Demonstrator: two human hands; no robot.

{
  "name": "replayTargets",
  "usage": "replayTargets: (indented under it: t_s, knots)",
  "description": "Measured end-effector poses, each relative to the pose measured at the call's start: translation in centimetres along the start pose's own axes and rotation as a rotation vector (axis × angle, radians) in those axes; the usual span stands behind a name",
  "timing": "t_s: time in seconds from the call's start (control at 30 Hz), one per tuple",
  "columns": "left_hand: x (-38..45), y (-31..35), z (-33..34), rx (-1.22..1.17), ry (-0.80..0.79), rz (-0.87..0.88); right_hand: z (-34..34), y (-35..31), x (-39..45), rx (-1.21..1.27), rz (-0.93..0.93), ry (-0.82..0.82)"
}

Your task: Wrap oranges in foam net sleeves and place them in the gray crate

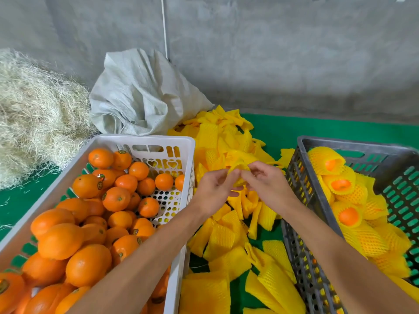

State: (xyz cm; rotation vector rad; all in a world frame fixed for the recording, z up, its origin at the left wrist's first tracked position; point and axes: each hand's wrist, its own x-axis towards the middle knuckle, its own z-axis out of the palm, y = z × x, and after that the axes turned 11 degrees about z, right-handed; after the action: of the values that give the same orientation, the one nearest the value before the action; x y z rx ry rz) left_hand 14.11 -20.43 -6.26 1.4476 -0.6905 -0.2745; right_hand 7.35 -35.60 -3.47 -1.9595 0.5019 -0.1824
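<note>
Between the two crates, my left hand (216, 189) and my right hand (267, 184) both pinch one yellow foam net sleeve (239, 172) above the pile of loose yellow sleeves (226, 232). No orange is in either hand. The white crate (145, 141) on the left is full of bare oranges (88, 223). The gray crate (317, 141) on the right holds several oranges wrapped in yellow sleeves (347, 214).
A green mat (317, 125) covers the surface. A crumpled white woven sack (140, 94) lies behind the white crate, and a heap of pale straw-like fibre (34, 114) sits at the far left. A gray wall (272, 53) stands behind everything.
</note>
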Motion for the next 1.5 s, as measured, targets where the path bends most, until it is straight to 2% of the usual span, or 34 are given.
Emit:
replayTargets:
  t_s: [0.07, 0.13, 0.17, 0.3, 0.37, 0.43, 0.53, 0.77, 0.9, 1.07, 1.17, 1.23, 1.27, 1.33, 1.4, 1.43, 1.5]
  knots:
    - [0.2, -0.5, -0.2, 0.047, 0.068, -0.002, 0.5, 0.2, 0.0, -0.095, -0.077, 0.054]
    - [0.4, -0.4, -0.6, 0.096, 0.075, -0.006, 0.9, 0.1, 0.1, -0.024, -0.020, 0.082]
    - [0.4, -0.4, -0.7, 0.111, 0.068, -0.013, 1.1, -0.1, 0.1, 0.109, 0.061, 0.070]
    - [0.4, 0.0, -0.7, 0.025, 0.095, -0.093, 0.9, -1.3, 0.3, 0.934, 0.450, -0.047]
    - [0.6, 0.5, -0.7, -0.171, 0.132, -0.215, 0.7, -1.6, 0.1, 1.061, 0.581, -0.088]
    - [0.8, 1.1, -0.8, -0.382, 0.143, -0.366, 0.6, -2.0, -0.1, 1.023, 0.652, -0.138]
    - [1.0, 1.6, -1.7, -0.628, 0.062, -0.516, 0.4, -2.6, -0.5, 0.901, 0.677, -0.242]
    - [1.0, 2.2, -2.1, -0.839, -0.123, -0.524, 0.2, -2.9, -0.8, 0.820, 0.617, -0.314]
    - [0.7, 2.6, -1.7, -0.764, -0.161, -0.479, 0.6, -3.1, -1.1, 0.817, 0.594, -0.328]
    - [0.6, 2.6, -1.6, -0.687, -0.063, -0.527, 0.6, -3.0, -1.0, 0.813, 0.585, -0.376]
    - [0.8, 2.1, -1.5, -0.566, -0.030, -0.554, 0.4, -2.5, -0.6, 0.805, 0.543, -0.349]
    - [1.1, 1.6, -1.3, -0.462, 0.067, -0.491, -0.1, -2.1, -0.1, 0.809, 0.498, -0.296]
    - [1.1, 1.4, -1.3, -0.377, 0.131, -0.399, -0.3, -1.8, 0.3, 0.810, 0.483, -0.247]
    - [0.9, 1.2, -1.6, -0.020, 0.202, -0.069, -0.8, -1.3, 0.7, 0.741, 0.467, -0.115]
    - [0.9, 1.6, -2.7, 0.454, 0.181, 0.300, -0.8, -0.9, 0.9, 0.490, 0.431, 0.029]
    - [0.9, 1.8, -3.4, 0.634, 0.166, 0.425, -0.6, -0.7, 0.9, 0.345, 0.382, 0.070]
    - [0.9, 1.8, -4.8, 0.822, 0.200, 0.511, -0.2, -0.1, 0.7, 0.137, 0.209, 0.089]
